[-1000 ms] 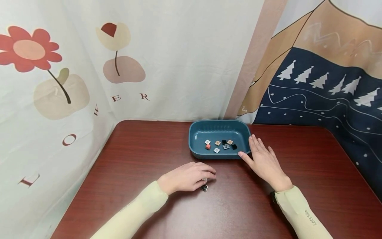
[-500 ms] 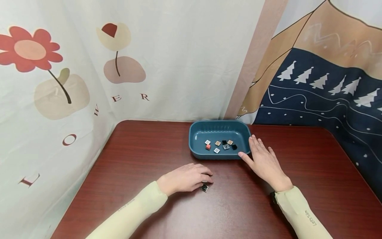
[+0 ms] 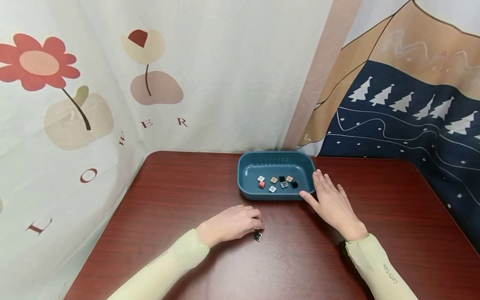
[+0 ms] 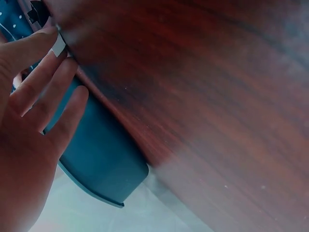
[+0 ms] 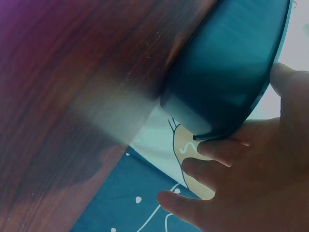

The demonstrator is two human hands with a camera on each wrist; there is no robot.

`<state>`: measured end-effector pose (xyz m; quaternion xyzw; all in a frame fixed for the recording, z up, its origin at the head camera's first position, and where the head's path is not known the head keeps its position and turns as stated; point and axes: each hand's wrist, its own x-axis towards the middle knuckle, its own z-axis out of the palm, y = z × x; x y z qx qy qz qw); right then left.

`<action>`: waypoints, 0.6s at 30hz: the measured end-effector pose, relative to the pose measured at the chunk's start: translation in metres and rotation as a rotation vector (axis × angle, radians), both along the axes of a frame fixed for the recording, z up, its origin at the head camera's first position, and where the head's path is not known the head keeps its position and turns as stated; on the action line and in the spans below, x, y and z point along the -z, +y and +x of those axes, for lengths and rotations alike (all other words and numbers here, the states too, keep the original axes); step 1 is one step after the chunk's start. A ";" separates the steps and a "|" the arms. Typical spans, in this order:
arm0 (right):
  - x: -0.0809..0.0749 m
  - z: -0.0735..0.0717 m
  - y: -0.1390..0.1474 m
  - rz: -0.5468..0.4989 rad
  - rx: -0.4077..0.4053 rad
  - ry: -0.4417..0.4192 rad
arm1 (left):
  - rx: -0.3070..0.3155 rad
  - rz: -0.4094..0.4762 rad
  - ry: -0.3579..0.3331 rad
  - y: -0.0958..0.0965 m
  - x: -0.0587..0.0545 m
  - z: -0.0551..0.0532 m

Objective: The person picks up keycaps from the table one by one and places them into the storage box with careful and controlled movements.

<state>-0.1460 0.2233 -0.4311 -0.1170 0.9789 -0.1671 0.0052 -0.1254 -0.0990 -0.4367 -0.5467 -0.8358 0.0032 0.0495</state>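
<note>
My left hand (image 3: pixel 234 223) is low over the table, pinching a small white keycap (image 4: pixel 59 46) between thumb and fingertips; most of it is hidden in the head view. Just in front of those fingertips, a black keycap (image 3: pixel 257 236) with a pale edge lies on the table. A blue plastic basin (image 3: pixel 251 196) stands farther back, with several white, tan, black and grey keycaps and an orange-red keycap (image 3: pixel 261 184) on its floor. My right hand (image 3: pixel 333 206) rests against the basin's right end, fingers extended along the outside and thumb at the front rim.
The reddish-brown wooden table (image 3: pixel 180 183) reaches back to a white printed curtain (image 3: pixel 225 83). On the right hangs a dark blue cloth (image 3: pixel 393 125) with white trees. The basin sits close to the table's back edge.
My left hand's fingers have drawn in and back slightly to the left around the white keycap, showing more of the black keycap. The right hand and basin stay in place.
</note>
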 end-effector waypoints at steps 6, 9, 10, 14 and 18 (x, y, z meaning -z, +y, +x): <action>0.000 0.000 0.000 -0.004 -0.003 0.004 | -0.005 -0.003 0.041 0.000 0.002 0.002; 0.000 0.000 -0.001 -0.006 -0.004 0.008 | -0.008 -0.003 0.053 -0.001 0.003 0.002; 0.000 0.001 -0.001 -0.007 -0.004 0.010 | -0.008 -0.002 0.057 -0.002 0.003 0.003; -0.001 0.001 -0.001 -0.006 -0.003 0.010 | -0.011 0.009 0.088 -0.005 0.000 0.005; -0.001 0.000 -0.001 -0.004 -0.001 0.007 | -0.021 0.035 0.142 -0.010 -0.004 0.006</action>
